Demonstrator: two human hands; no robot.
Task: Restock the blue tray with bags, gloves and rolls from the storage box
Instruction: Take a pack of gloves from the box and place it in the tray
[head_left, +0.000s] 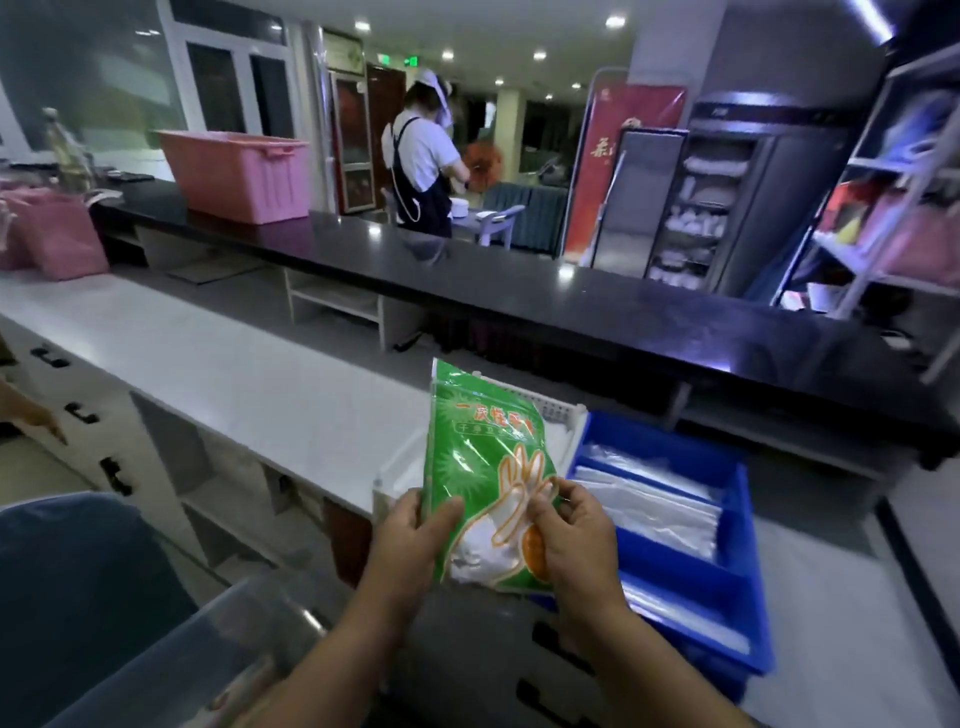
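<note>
Over the near edge of the white counter (208, 353), both hands hold a green glove pack (483, 467) upright, just left of the blue tray (675, 582). The left hand (402, 540) grips the pack's left edge, thumb across the front. The right hand (571, 535) pinches the plastic at the lower right with curled fingers. White gloves show through the clear bottom of the pack.

The tray sits at the near right, split into compartments. The far one holds a flat stack of clear bags (649, 499), and the near one holds more clear plastic (685, 618). Behind the pack stands a white basket (556, 410); its contents are hidden.

At the near left is the clear storage box (291, 597), blurred, so what is inside cannot be told. Far left, a pink bin (234, 176) sits on the dark counter (467, 270). Beyond that counter, another person (421, 156) stands facing away.
</note>
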